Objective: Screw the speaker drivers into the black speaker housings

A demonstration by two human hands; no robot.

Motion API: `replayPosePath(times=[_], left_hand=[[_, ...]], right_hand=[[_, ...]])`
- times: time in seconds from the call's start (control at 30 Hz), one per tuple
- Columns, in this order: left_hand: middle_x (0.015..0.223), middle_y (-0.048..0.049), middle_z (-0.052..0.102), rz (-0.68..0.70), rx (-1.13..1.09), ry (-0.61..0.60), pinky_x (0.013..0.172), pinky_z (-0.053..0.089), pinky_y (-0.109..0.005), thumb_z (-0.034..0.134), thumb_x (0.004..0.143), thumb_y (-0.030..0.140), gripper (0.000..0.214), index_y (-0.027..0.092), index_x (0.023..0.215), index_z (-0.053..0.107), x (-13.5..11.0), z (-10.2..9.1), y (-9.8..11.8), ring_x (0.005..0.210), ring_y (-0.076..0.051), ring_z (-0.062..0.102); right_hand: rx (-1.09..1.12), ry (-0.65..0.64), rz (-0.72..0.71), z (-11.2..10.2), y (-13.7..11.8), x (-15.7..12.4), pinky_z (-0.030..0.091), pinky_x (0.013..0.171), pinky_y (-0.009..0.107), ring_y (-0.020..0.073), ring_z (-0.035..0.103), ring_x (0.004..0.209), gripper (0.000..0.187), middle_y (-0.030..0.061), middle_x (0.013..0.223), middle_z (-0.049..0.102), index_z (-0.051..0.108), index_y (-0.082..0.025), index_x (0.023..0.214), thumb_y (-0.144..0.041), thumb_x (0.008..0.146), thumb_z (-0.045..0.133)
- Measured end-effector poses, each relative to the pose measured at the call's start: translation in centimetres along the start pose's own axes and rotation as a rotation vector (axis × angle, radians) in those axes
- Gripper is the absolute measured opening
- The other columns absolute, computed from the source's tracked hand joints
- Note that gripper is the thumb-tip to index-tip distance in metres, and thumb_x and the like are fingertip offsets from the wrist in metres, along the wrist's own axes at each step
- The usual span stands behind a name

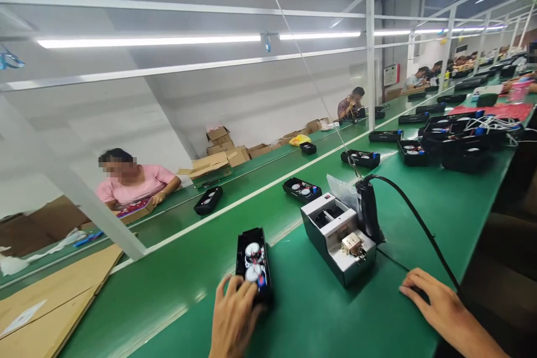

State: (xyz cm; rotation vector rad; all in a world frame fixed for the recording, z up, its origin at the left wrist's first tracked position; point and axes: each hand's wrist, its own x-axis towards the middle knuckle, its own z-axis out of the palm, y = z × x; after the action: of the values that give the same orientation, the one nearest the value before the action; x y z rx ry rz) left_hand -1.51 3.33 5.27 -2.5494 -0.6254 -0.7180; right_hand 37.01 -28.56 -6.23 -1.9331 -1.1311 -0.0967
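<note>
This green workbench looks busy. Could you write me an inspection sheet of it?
Surface: long green workbench, in use along its length.
Job's things: open black rectangular case holding two round silver parts.
Clutter: silver-and-black benchtop machine; clear plastic bag; more open black cases farther along.
Grippers: none; left hand on the case; right hand at the bench, holding nothing visible.
Cables: black cable from an upright black handheld tool; tangled white cables farther along.
Surroundings: co-worker in a pink top at a neighbouring green bench; stacked cardboard boxes beyond.
</note>
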Motion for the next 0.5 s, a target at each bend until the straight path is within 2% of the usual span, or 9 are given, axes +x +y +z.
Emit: replayPosePath(times=[0.1, 0.17, 0.2, 0.27, 0.37, 0.43, 0.5], left_hand=[[0.111, -0.0082, 0.077, -0.182, 0.073, 0.079, 0.103, 0.052, -0.057, 0.065, 0.092, 0.020, 0.025, 0.023, 0.116, 0.071, 4.4, 2.1, -1.4, 0.109, -0.032, 0.068], [0.124, -0.0161, 0.073, -0.226, 0.080, 0.127, 0.100, 0.053, -0.058, 0.058, 0.098, 0.025, 0.036, 0.018, 0.133, 0.065, 5.5, 3.2, -1.6, 0.113, -0.034, 0.068], [0.127, -0.0160, 0.073, -0.218, 0.069, 0.135, 0.100, 0.054, -0.057, 0.057, 0.099, 0.027, 0.039, 0.018, 0.137, 0.063, 5.4, 3.6, -1.6, 0.114, -0.033, 0.068], [0.122, -0.0090, 0.076, -0.153, 0.031, 0.125, 0.101, 0.056, -0.052, 0.057, 0.098, 0.025, 0.035, 0.026, 0.132, 0.067, 4.1, 4.1, -1.3, 0.113, -0.029, 0.071], [0.106, -0.0017, 0.080, -0.045, -0.020, 0.111, 0.100, 0.057, -0.048, 0.057, 0.093, 0.020, 0.028, 0.032, 0.111, 0.075, 0.4, 4.5, -0.9, 0.110, -0.026, 0.074], [0.101, -0.0022, 0.081, -0.016, -0.040, 0.108, 0.100, 0.058, -0.047, 0.056, 0.092, 0.018, 0.027, 0.031, 0.104, 0.076, -2.6, 4.5, -0.5, 0.109, -0.027, 0.075], [0.101, -0.0024, 0.081, -0.012, -0.051, 0.093, 0.104, 0.057, -0.048, 0.055, 0.092, 0.016, 0.028, 0.032, 0.103, 0.076, -5.6, 3.9, -0.1, 0.112, -0.027, 0.075]], right_hand=[[0.014, 0.040, -0.038, 0.1, 0.2, 0.3, 0.061, 0.066, 0.027, 0.0193, 0.072, 0.068, 0.049, 0.0038, 0.081, 0.070, 0.069, -0.025, 0.077, -0.066, 0.100, 0.053], [0.024, 0.085, -0.070, 0.0, 0.1, 0.3, 0.063, 0.068, 0.027, 0.0204, 0.074, 0.070, 0.052, 0.0048, 0.082, 0.073, 0.072, -0.025, 0.078, -0.069, 0.099, 0.052], [0.027, 0.107, -0.081, 0.0, -0.2, 0.2, 0.064, 0.069, 0.027, 0.0209, 0.075, 0.071, 0.053, 0.0051, 0.082, 0.073, 0.073, -0.025, 0.079, -0.070, 0.099, 0.051], [0.034, 0.122, -0.071, -0.2, -1.5, 0.1, 0.065, 0.071, 0.027, 0.0213, 0.076, 0.073, 0.051, 0.0048, 0.083, 0.075, 0.074, -0.026, 0.082, -0.069, 0.099, 0.052], [0.093, 0.084, -0.039, -0.3, -5.7, 1.3, 0.062, 0.070, 0.024, 0.0192, 0.075, 0.074, 0.038, 0.0022, 0.084, 0.075, 0.071, -0.026, 0.088, -0.058, 0.103, 0.055], [0.150, 0.086, -0.086, -0.4, -9.1, 3.6, 0.061, 0.070, 0.023, 0.0178, 0.073, 0.076, 0.032, 0.0012, 0.085, 0.075, 0.068, -0.026, 0.088, -0.051, 0.104, 0.056], [0.195, 0.159, -0.200, -0.4, -12.2, 7.0, 0.061, 0.080, 0.026, 0.0192, 0.074, 0.083, 0.028, 0.0028, 0.090, 0.076, 0.067, -0.025, 0.091, -0.045, 0.106, 0.054]])
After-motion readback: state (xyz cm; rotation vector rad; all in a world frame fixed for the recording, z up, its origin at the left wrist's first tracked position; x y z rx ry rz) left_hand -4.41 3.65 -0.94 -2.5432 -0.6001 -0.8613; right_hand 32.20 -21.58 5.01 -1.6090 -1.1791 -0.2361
